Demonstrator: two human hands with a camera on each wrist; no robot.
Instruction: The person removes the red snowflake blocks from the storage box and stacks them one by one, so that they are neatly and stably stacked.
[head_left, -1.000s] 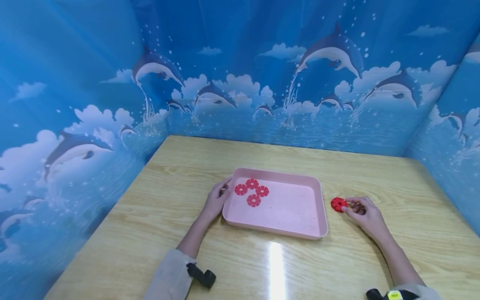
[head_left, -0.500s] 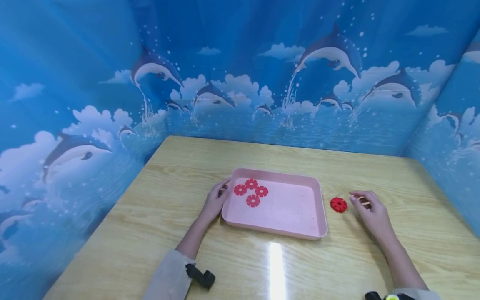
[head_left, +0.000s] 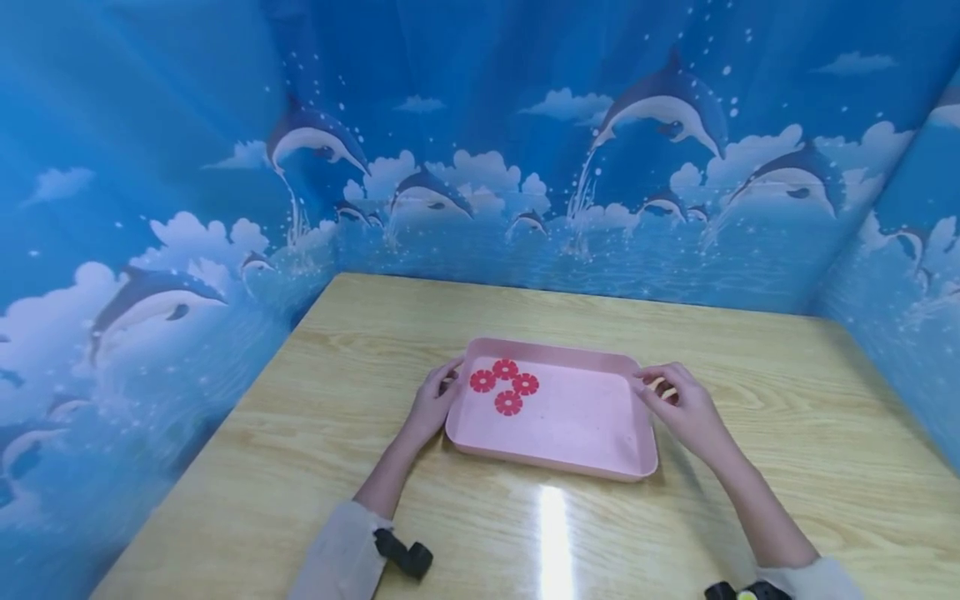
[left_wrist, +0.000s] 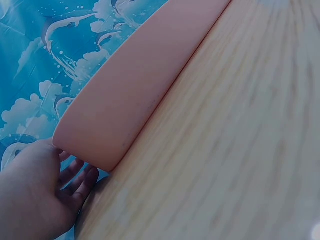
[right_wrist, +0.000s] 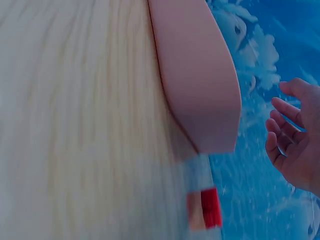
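A shallow pink tray (head_left: 577, 454) lies on the table. Inside it, toward the left, are several flat red flower-shaped notched discs (head_left: 508, 403). My left hand (head_left: 432, 400) holds the tray at its left end, fingers bent against the end wall in the left wrist view. Over the tray's right rim hovers my right hand (head_left: 682, 410), its fingers loosely bent with nothing visible between them. In the right wrist view, a small stack of red discs (right_wrist: 211, 207) sits on the table just off the tray's end; in the head view my right hand hides it.
A wood-grain table (head_left: 375, 325) carries everything. Blue curtains (head_left: 480, 142) printed with dolphins and clouds stand behind it and along both sides. A bright strip of light reflects off the table in front of the tray.
My right hand released the red discs on the table at the right, drew back, then moved left to the tray's right rim. My left hand stayed at the tray.
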